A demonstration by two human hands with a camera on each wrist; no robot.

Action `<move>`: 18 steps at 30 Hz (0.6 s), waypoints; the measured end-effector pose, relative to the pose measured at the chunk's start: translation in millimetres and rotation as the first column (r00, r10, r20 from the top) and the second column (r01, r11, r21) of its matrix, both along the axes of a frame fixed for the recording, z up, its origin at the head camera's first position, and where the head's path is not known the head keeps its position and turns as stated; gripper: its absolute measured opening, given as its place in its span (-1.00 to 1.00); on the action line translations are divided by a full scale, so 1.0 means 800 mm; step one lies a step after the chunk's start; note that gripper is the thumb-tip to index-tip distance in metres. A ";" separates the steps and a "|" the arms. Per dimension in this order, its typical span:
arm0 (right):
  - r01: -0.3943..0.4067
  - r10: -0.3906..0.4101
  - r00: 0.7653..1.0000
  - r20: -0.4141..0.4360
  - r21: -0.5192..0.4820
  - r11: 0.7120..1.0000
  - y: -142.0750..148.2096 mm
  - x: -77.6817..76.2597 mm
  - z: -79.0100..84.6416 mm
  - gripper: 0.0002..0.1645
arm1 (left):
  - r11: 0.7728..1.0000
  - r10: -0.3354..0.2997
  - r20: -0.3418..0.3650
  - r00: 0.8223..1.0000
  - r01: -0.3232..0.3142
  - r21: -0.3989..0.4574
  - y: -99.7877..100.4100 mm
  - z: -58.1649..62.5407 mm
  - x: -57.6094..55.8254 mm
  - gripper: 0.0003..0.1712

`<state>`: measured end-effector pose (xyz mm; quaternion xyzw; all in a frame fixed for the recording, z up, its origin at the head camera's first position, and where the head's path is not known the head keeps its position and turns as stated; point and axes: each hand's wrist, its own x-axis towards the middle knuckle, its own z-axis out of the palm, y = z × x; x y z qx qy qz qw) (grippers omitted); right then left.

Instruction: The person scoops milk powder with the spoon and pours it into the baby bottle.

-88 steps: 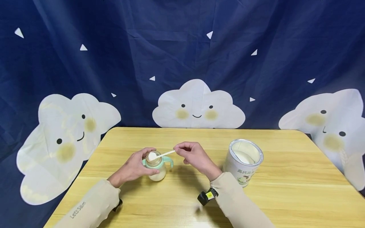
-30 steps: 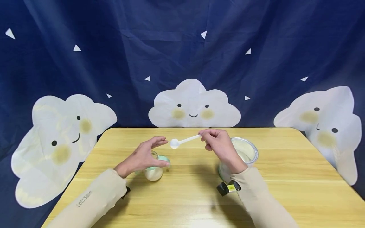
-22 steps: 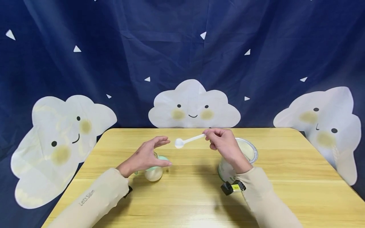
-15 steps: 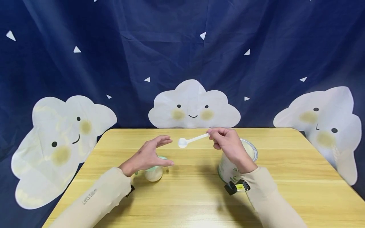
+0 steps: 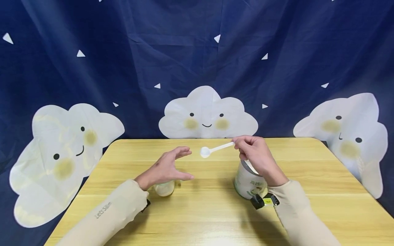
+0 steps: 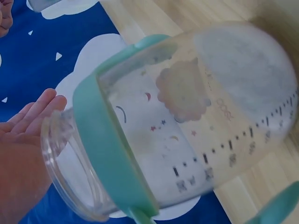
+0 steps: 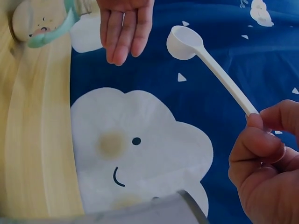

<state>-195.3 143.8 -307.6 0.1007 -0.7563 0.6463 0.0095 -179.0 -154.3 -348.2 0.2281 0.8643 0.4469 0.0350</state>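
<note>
My right hand (image 5: 253,153) pinches the handle end of a white measuring scoop (image 5: 205,152), held up in the air between the two hands. In the right wrist view the bowl of the scoop (image 7: 183,43) faces up and its inside looks bare. My left hand (image 5: 166,168) hovers above the baby bottle (image 5: 164,189) with fingers and thumb spread, holding nothing. The left wrist view shows this clear bottle (image 6: 108,140) uncapped, with a mint-green handled collar, printed scale marks and white contents at its base. From the head, the left hand hides the bottle's upper part.
A white can (image 5: 247,182) with green print stands open on the right, partly behind the right hand and wrist. Both stand on a wooden table (image 5: 200,212). Behind its far edge hangs a dark blue curtain (image 5: 175,51) with clouds.
My left hand has let go of the bottle and shifted up and right. The right hand has carried the scoop from the bottle's mouth to the right, near the can.
</note>
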 end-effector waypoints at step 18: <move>0.015 -0.015 1.000 0.005 -0.004 1.000 0.040 0.007 0.005 -0.78 | 0.999 -0.043 0.006 0.999 0.042 0.026 0.033 -0.001 -0.004 0.09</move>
